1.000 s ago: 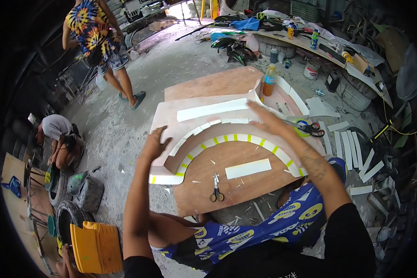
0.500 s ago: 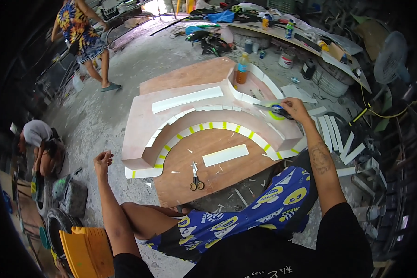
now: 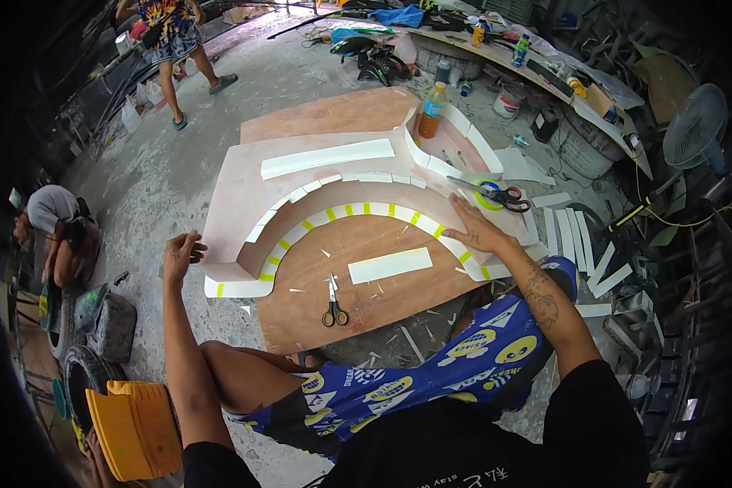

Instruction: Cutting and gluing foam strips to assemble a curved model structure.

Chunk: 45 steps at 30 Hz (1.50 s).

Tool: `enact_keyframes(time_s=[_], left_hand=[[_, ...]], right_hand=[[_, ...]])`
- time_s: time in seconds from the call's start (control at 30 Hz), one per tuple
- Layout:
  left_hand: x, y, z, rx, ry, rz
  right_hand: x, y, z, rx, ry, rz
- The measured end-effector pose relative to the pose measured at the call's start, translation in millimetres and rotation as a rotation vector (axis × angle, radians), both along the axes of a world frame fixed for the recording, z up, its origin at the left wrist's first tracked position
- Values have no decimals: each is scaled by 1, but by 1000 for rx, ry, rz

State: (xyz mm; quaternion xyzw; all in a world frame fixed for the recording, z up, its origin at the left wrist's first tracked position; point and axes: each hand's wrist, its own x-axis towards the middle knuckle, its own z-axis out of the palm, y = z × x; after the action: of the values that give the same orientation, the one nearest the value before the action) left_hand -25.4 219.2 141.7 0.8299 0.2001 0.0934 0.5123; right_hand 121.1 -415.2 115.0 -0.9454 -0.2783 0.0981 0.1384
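A large pale pink, curved fender-shaped form [image 3: 229, 191] stands before me on a brown plywood sheet [image 3: 301, 321]. White strips line its arch, and yellow-green tape pieces hold the lower white rim [image 3: 342, 213]. My left hand [image 3: 185, 254] is at the form's left edge with fingers curled together; what they grip, if anything, is hidden. My right hand [image 3: 473, 226] lies open, fingers spread, over the right end of the arch. Just beyond it, large black-handled scissors [image 3: 512, 198] rest by a yellow-green tape roll [image 3: 486, 195]. Smaller scissors [image 3: 333, 309] lie on the plywood beside a white strip [image 3: 390, 265].
A bottle of amber liquid [image 3: 432, 114] stands in the form's far right recess. Loose white strips [image 3: 572, 236] lie on the right floor. A fan [image 3: 695, 126] and cluttered bench [image 3: 537, 77] are beyond. A person walks far left; another crouches left.
My right hand has let go of the large scissors, which now lie on the form, and moved nearer onto the arch. My left hand came down to the form's left edge. The walking person moved away.
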Motion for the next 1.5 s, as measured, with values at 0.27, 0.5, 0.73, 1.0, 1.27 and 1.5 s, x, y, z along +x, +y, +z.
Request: enact_keyframes(time_s=[0.27, 0.5, 0.73, 1.0, 1.27, 1.5], left_hand=[[4, -6, -4, -1, 67, -30], [13, -16, 9, 60, 15, -69], [36, -72, 37, 351, -315, -221], [51, -283, -86, 571, 84, -862], [46, -339, -131, 669, 95, -623], [44, -335, -131, 645, 126, -556]], right_hand=[[-6, 0, -17, -22, -74, 0], [-1, -7, 29, 173, 148, -253], [-11, -14, 38, 154, 0, -345], [-183, 118, 120, 847, 279, 582], [-258, 140, 222, 856, 219, 1000], [-272, 179, 209, 893, -180, 791]])
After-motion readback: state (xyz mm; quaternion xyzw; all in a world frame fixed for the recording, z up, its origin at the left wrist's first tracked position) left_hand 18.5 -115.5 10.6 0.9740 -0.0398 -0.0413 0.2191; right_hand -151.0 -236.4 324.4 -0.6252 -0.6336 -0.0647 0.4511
